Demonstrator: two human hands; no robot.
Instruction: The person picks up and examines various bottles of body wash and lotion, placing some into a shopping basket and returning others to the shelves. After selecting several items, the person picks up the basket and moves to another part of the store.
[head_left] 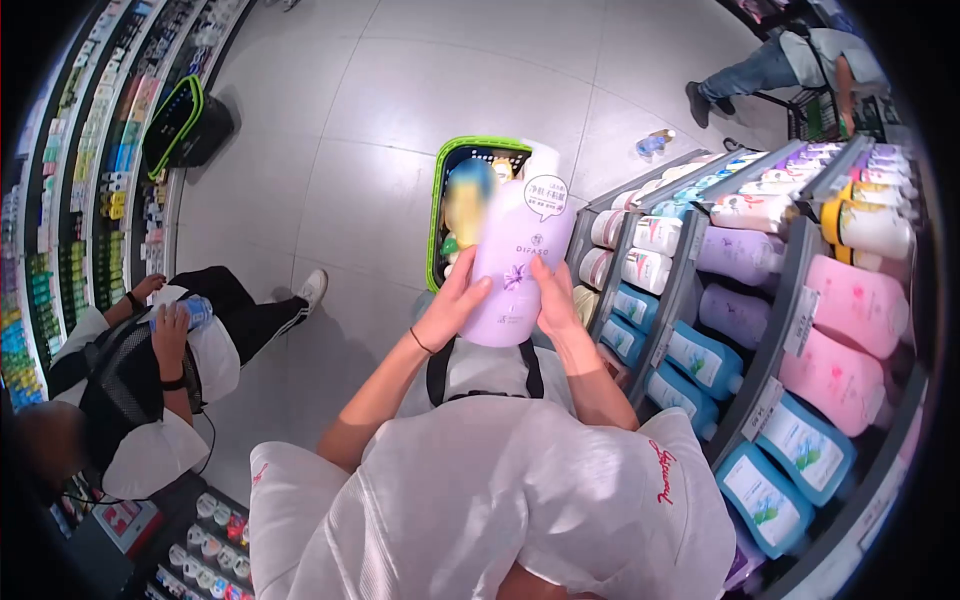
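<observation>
The lilac bottle [515, 270] looks like smooth plastic with a soft sheen. The basket [437, 200] has a glossy green plastic rim. The floor tiles [400, 80] are pale and polished, catching the light. The white shirt [480, 500] is matt, creased cloth. The pink bottles [855, 300] and blue bottles [705, 360] are shiny plastic with smooth printed labels.

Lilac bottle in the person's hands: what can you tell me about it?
The lilac bottle looks like smooth plastic, with a white top, a white sticker near it and a purple flower printed on the front. It is held roughly upright between the left hand and right hand, over a green basket.
</observation>
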